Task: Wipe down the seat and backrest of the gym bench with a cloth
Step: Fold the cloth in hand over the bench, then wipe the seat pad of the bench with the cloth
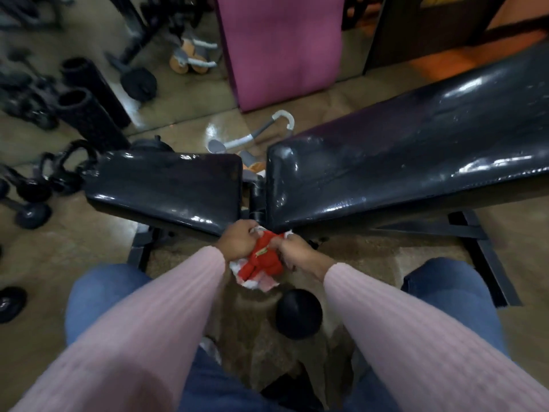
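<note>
A black padded gym bench lies across the view: its short seat [166, 185] on the left, its long glossy backrest [401, 171] rising to the right. Just below the gap between the two pads, both hands hold a bunched red and white cloth [264, 261]. My left hand [236, 240] grips the cloth's left side. My right hand [297, 252] pinches its right side. The cloth hangs in front of the bench's near edge, not resting on either pad.
Dumbbells and kettlebells [32, 188] sit on the floor at left, with black foam rollers [89, 102] behind. A pink mat [282, 49] stands upright at the back. A black ball-shaped object [298, 313] lies between my knees. The bench frame [487, 263] extends at right.
</note>
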The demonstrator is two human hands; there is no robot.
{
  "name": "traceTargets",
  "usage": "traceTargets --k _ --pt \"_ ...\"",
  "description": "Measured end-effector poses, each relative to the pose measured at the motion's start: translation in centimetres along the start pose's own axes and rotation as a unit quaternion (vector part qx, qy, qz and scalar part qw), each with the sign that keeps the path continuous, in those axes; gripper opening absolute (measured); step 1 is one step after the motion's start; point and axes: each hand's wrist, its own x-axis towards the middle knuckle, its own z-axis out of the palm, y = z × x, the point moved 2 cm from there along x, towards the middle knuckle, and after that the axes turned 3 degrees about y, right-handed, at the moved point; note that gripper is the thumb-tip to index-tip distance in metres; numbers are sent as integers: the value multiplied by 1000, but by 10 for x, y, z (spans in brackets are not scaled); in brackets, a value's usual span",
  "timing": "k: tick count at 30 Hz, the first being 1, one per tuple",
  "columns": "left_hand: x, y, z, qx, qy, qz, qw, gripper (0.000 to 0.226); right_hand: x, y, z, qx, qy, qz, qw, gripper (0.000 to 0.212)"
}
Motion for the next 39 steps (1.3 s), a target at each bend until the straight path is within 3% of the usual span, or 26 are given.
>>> traceTargets --k 3,6,9,17,23,26,28,31,34,37,39 --pt "-12 3 -35 -8 21 6 1000 12 -19 -24 15 49 -27 -8 998 40" --pt "-18 -3 -70 -1 65 7 998 13 -25 -50 32 63 -41 -27 997 34" --pt "-19 -15 -112 0 135 21 991 10 -13 -81 61 0 -34 -99 994 25" --pt "3 -44 -212 -34 315 27 948 10 7 -172 151 -51 35 -191 980 19" --pt "4 -73 -269 -230 362 -10 903 23 24 -222 193 24 10 -244 969 46" --pt "5 -100 -267 -234 406 -44 882 25 35 -217 207 -2 -4 -265 964 54" --pt "12 -117 -255 -180 432 -80 880 30 41 -205 212 -147 30 -308 939 53" --pt "24 -124 -235 -165 442 -80 878 37 41 -187 217 -315 56 -380 868 51" --pt "28 -117 -222 -154 450 -53 878 31 38 -185 221 -326 34 -470 819 44" --pt "32 -119 -218 -147 446 -22 883 33 43 -190 231 -302 -12 -466 832 38" --pt "31 -125 -220 -176 451 -13 875 33 49 -190 237 -299 -19 -500 812 40"
